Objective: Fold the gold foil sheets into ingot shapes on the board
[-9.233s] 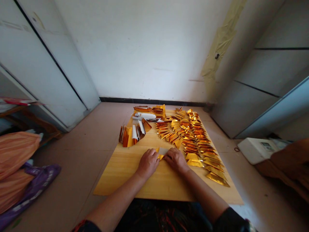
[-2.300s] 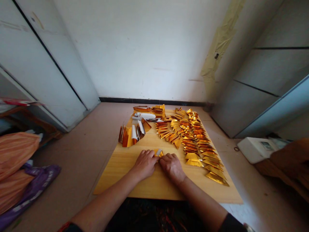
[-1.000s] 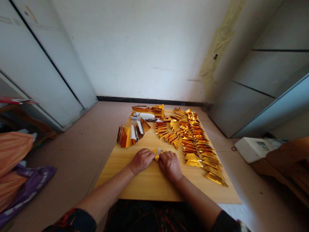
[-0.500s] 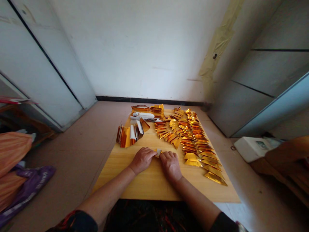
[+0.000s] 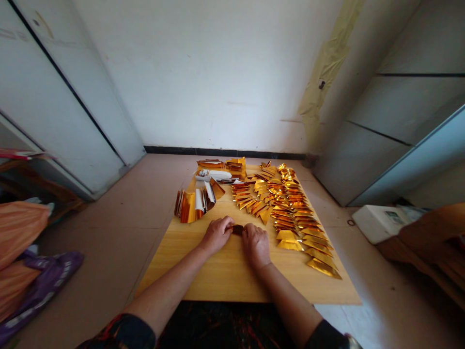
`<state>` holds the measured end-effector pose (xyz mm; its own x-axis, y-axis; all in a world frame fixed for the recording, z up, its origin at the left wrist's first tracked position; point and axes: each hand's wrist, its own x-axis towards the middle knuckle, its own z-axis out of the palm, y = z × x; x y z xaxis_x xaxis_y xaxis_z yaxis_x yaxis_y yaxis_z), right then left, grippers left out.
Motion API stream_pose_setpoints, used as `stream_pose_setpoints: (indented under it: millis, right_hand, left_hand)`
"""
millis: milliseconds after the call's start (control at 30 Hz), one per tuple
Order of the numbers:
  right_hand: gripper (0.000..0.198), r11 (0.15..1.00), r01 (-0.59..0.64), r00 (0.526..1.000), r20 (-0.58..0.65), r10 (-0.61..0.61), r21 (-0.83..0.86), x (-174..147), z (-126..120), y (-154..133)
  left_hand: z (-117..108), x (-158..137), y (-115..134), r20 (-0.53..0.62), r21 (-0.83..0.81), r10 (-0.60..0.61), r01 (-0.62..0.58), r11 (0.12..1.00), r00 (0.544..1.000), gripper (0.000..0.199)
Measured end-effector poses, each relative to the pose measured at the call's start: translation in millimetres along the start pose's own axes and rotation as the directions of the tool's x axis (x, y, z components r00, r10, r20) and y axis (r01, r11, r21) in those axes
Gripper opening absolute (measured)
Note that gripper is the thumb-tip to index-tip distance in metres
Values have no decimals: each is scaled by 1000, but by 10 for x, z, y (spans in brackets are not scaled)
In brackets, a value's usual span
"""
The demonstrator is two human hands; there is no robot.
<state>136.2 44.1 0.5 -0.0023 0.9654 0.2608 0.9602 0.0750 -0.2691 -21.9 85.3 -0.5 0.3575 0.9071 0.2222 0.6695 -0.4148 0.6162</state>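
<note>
Between my two hands is a small folded piece of gold foil paper point(image 5: 237, 230), its visible face dark brown. My left hand point(image 5: 218, 233) pinches its left end, and my right hand point(image 5: 256, 244) is closed on its right end. Fingers cover both ends of the paper. Rows of folded gold paper pieces point(image 5: 288, 236) lie overlapped on the right side of the wooden table point(image 5: 214, 276). Beyond my left hand sits a curled stack of gold and white paper sheets point(image 5: 189, 206).
More gold sheets point(image 5: 238, 167) and a white bundle point(image 5: 214, 175) lie at the table's far left. Cabinets stand at left point(image 5: 72, 111) and right point(image 5: 366, 116). Plastic bags point(image 5: 22, 252) are at the left; a white box point(image 5: 376, 223) is on the right.
The paper between my hands showed a pale face before and shows a dark brown one now. My left hand has moved slightly up and my fingers have shifted on the paper.
</note>
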Motion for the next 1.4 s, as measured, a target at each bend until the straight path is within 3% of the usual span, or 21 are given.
stream_pose_setpoints:
  millis: [333, 533, 833, 1100, 1400]
  right_hand:
    - [11, 990, 69, 997, -26, -73, -126, -3, 72, 23]
    - [11, 974, 133, 991, 47, -127, -183, 19, 70, 31]
    - [7, 970, 152, 987, 78, -140, -190, 5, 34, 14]
    - [7, 964, 193, 975, 143, -168, -184, 34, -39, 60]
    - [9, 971, 178, 978, 134, -158, -159, 62, 3, 117]
  left_hand:
    - [50, -41, 18, -66, 127, 36, -28, 992, 997, 24]
    - [65, -43, 9, -67, 122, 37, -29, 992, 997, 29]
    - [53, -49, 20, -26, 210, 82, -75, 975, 996, 19]
    - [26, -80, -46, 6, 199, 146, -144, 969, 989, 21]
    - [-25, -88, -210, 47, 141, 261, -265, 954, 964, 27]
